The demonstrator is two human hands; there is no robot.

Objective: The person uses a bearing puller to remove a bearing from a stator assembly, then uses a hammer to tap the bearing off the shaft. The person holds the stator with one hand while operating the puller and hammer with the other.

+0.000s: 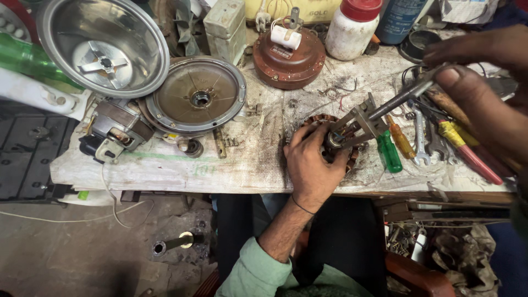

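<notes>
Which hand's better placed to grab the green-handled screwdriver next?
Right, probably. The left hand is pinning the round copper-wound stator; the right hand grips the metal puller tool, above the green-handled screwdriver.

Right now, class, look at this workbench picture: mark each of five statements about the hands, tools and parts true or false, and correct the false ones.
1. The left hand rests on a copper-wound motor stator. True.
2. The right hand holds a hammer. False: it holds a metal puller tool set on the stator's centre.
3. A green-handled screwdriver lies beside the stator. True.
4. The white jar has a blue lid. False: the lid is red.
5. The steel bowl is empty. False: a blade sits inside.
</notes>
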